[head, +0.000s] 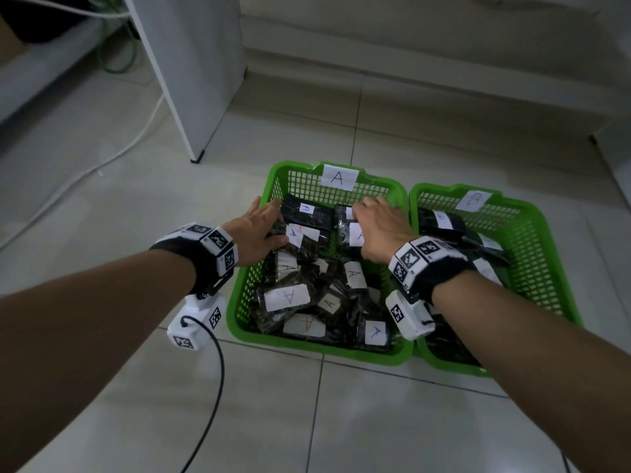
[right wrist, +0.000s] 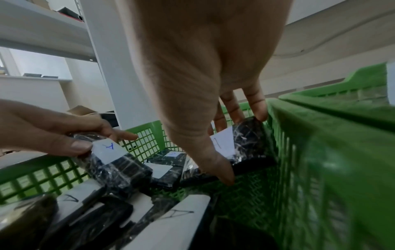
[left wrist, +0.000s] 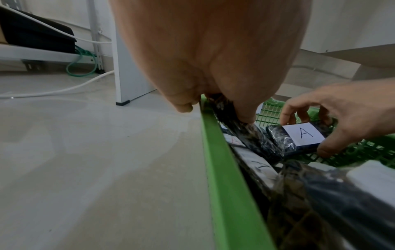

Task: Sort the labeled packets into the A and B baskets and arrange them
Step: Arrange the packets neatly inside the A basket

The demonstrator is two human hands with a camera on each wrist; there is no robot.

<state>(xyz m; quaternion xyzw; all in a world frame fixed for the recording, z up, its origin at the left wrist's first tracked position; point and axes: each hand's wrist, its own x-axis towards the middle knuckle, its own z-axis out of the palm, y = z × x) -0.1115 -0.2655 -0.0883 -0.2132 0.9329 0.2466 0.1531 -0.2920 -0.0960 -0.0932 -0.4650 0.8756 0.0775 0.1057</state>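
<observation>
Bare forearms reaching in over pale floor tiles (head: 136, 421), each wrist strapped with a white marker-tagged camera, a black cable (head: 218, 377) trailing from the left one. Ahead, two green mesh baskets touching side by side on the floor: basket A (head: 239, 312) on the left, basket B (head: 546, 254) on the right, each with a paper letter tag on its far wall. In basket A, a loose jumble of dark packets (head: 290, 298) with white "A" labels, overlapping at odd angles. At its far left, left hand (head: 256, 233) curled round one A-labelled packet (right wrist: 111, 159), thumb pressed on the near edge of the label, fingers beneath. At its far right, right hand (head: 379, 227) pinching a second A-labelled packet (left wrist: 299, 137), thumb at the near edge and fingers over the far edge, close against the basket wall. In basket B, a few dark packets (head: 442, 221), one with a "B" label. Beyond, a white furniture panel (head: 191, 70) standing on the floor, white and green cables (head: 116, 56) behind it.
</observation>
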